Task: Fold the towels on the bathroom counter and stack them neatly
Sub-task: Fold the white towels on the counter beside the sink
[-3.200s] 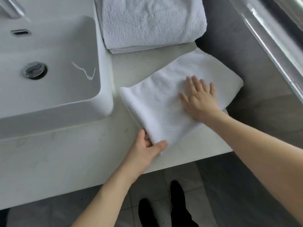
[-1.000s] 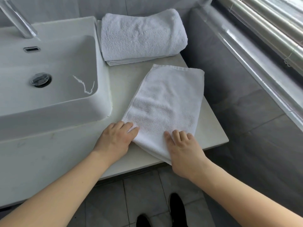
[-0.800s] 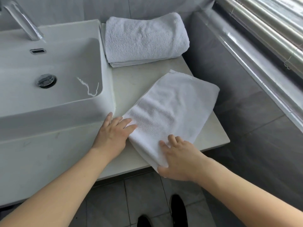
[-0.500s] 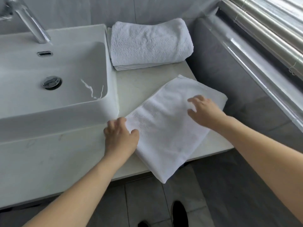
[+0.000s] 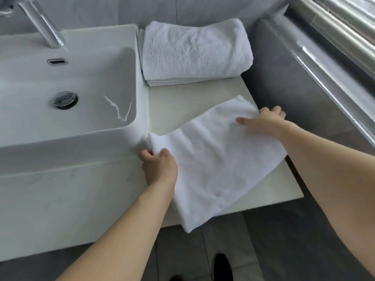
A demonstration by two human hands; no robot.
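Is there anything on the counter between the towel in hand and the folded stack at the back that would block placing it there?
Nothing visible does. Both the left hand and right hand grip the small towel, and only bare counter lies between it and the folded towels. The sink sits off to the side.

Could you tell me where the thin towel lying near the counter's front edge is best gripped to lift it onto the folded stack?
Grip the thin towel by its two far corners, where the left hand and right hand already pinch it. It lies flat and limp, one near corner overhanging the counter, so coming from both ends should keep it from sagging.
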